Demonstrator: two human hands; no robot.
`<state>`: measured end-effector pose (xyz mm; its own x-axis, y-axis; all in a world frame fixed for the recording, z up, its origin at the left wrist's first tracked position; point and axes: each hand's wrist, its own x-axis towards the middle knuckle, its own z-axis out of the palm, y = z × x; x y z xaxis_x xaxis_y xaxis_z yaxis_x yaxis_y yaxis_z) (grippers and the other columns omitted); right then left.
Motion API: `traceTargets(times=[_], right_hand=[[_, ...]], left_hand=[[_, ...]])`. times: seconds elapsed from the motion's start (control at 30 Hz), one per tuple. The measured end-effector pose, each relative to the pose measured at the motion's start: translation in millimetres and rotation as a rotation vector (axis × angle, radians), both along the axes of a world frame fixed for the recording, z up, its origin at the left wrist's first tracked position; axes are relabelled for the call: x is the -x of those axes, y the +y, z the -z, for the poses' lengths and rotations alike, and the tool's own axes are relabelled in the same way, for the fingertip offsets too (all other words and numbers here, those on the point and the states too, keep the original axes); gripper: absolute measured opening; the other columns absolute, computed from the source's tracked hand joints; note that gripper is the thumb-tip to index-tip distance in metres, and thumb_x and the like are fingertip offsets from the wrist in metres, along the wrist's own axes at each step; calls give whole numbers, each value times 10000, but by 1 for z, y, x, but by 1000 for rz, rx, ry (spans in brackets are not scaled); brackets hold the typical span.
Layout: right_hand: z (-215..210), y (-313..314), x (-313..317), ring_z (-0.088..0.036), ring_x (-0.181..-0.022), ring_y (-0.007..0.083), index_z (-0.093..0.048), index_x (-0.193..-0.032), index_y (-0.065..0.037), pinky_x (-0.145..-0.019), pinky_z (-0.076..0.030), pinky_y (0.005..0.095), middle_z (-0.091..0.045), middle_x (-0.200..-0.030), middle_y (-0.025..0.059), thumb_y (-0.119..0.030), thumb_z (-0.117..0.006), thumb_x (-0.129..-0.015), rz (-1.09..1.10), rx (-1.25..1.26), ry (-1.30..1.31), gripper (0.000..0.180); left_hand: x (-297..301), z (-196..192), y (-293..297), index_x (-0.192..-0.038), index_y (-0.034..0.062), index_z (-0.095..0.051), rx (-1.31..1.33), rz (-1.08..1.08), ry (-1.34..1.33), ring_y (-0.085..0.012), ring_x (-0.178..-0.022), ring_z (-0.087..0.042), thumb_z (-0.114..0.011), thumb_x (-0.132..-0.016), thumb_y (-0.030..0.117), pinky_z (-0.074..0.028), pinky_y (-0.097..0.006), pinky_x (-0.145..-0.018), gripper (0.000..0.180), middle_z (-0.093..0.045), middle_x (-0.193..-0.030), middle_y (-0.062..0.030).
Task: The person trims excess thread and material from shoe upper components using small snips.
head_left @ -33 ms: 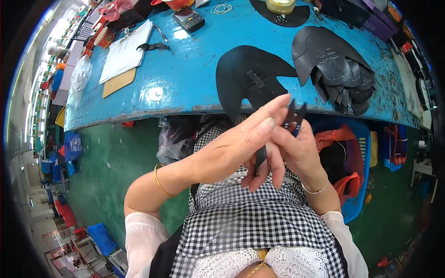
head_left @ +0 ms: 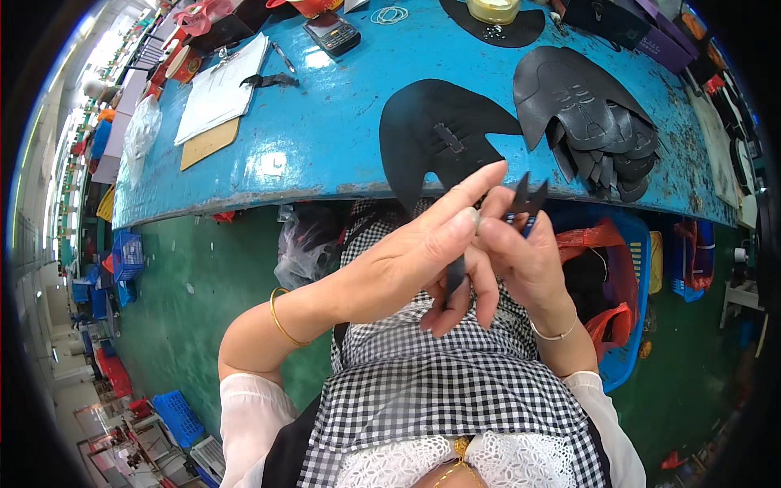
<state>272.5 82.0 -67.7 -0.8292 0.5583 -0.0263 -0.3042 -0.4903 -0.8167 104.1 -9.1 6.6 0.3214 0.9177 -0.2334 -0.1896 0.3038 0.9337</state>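
Two bare hands meet in front of the near edge of a blue table [head_left: 325,122], above a black-and-white checked apron [head_left: 455,390]. The right hand [head_left: 521,256] grasps a pair of small dark snips [head_left: 530,203], whose two blades stand apart and point upward past the fingers; its lower fingers curl beneath. A dark strip [head_left: 455,275] shows between the hands; whether it is part of the snips cannot be told. The left hand [head_left: 431,244] reaches across with its fingers extended, its thumb tip close to the right thumb; whether it pinches anything thin between them cannot be seen. Just beyond the hands, a broad black leather piece [head_left: 431,122] with a slotted patch lies flat on the table, its lower part reaching the edge and partly covered by the left hand. To its right is an overlapping pile of black leather pieces [head_left: 582,106]. At the upper left lie a clipboard [head_left: 210,146] with white papers [head_left: 218,98], a pen [head_left: 283,57], a black scrap [head_left: 272,81] and a dark handheld device [head_left: 332,34]. Below the table, at the right, stands a blue basket [head_left: 643,276] holding a red bag [head_left: 590,237].
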Motion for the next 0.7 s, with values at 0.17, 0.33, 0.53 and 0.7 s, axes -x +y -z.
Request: traceTargets(times=[0.17, 0.33, 0.53, 0.7], right_hand=[[-6, -3, -5, -368, -534, 4, -586, -962, -32, -469, -259, 186, -452, -658, -79, -167, -610, -979, 39, -16, 20, 138], [-20, -11, 0, -498, -568, 31, -634, -1091, 5, -516, -371, 168, -548, -687, -51, -116, -682, -927, 22, -432, -153, 209], [-10, -6, 4, -627, -693, 31, -690, -1003, 6, -601, -449, 179, -676, -747, -9, -24, -678, -911, 96, -276, -52, 97], [-4, -5, 7, -557, -630, -4, -671, -1001, -25, -527, -355, 149, -654, -739, -43, -68, -752, -845, 166, -344, -168, 181]], left_hand=[[1, 2, -13, -1598, 167, 81, 51, -23, -52, -119, -572, -572, -271, -1032, 617, -462, -212, -510, 804, -652, -910, -200], [-5, -2, -16, -1581, 92, 118, 17, -107, 98, -105, -606, -564, -218, -1079, 498, -468, -223, -530, 728, -603, -883, -110], [10, 6, -9, -1603, 154, 79, -53, -7, 163, -118, -785, -608, -278, -999, 685, -510, -249, -600, 880, -573, -1270, -170], [21, 14, -1, -1571, 93, 163, 73, -86, -111, -147, -737, -593, -210, -1078, 512, -512, -273, -651, 747, -593, -930, -114]])
